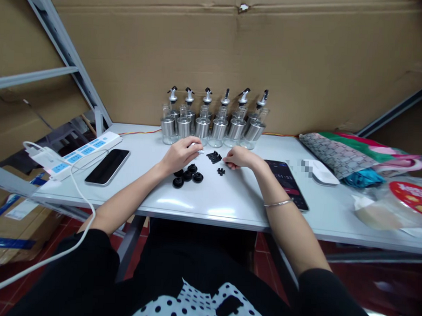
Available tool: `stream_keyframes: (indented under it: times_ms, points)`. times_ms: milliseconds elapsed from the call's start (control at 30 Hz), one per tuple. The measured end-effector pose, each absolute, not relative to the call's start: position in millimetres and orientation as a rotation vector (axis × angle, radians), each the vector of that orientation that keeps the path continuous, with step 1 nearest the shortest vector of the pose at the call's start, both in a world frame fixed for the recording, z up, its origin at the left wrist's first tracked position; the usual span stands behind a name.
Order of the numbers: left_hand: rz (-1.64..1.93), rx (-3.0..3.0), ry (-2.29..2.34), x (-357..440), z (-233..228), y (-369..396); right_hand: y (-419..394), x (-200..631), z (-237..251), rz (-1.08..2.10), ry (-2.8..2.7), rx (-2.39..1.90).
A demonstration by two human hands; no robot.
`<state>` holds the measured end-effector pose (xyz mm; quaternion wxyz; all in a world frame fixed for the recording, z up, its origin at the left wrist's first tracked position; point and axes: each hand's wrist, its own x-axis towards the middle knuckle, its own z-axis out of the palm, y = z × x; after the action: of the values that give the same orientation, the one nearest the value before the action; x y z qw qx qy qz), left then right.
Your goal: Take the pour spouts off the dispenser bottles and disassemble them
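Observation:
My left hand (183, 154) is closed around a small silvery piece (201, 152) that shows at its fingertips. Just below that hand lies a cluster of round black stoppers (187, 175). Thumb and fingers of my right hand (242, 157) are pinched together low over the table; what they hold, if anything, is too small to make out. Between the hands sit a little pile of long black parts (214, 156) and several tiny black pieces (221, 171). Behind them stand glass bottles with steel sleeves (219, 129), the front row without spouts. The back row carries silvery pourer spouts (207, 98) with black flaps.
On the left of the white table (209, 200) are a power strip (81, 154) with a white cable and a dark phone (107, 166). A tablet showing a timer (289, 184), a white device (320, 172), a patterned bag (340, 156) and a tape roll (386, 212) lie right.

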<state>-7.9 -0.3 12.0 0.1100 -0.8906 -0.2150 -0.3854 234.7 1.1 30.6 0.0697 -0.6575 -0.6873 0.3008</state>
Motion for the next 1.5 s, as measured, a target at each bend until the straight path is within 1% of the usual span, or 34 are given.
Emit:
stream_keyframes:
  times_ms: [200,367,733,867,967,1200,1500]
  points:
    - [-1.155,-2.656,-0.629,-7.3,13.0,-1.4,-1.1,229.9,27.7,0.953,-2.242,-1.886]
    - [-1.148,-2.645,-0.62,-7.1,13.1,-1.6,-3.9,225.6,29.8,0.913,-2.296,-1.851]
    - [-1.125,-2.623,-0.619,-6.9,13.1,-2.2,-6.1,226.1,30.3,1.047,-2.163,-1.87]
    - [-1.11,-2.641,-0.638,-6.9,13.6,-2.3,-8.4,225.1,29.2,1.213,-2.015,-1.968]
    - [-1.104,-2.632,-0.629,-7.0,13.6,-2.0,-10.3,221.5,28.7,1.287,-1.957,-1.964]
    - [-1.105,-2.638,-0.615,-6.9,13.2,-1.9,-13.1,215.9,30.6,1.229,-1.976,-1.923]
    - [-1.09,-2.637,-0.631,-6.7,13.9,-2.2,-19.8,208.2,39.4,1.058,-2.127,-1.93]
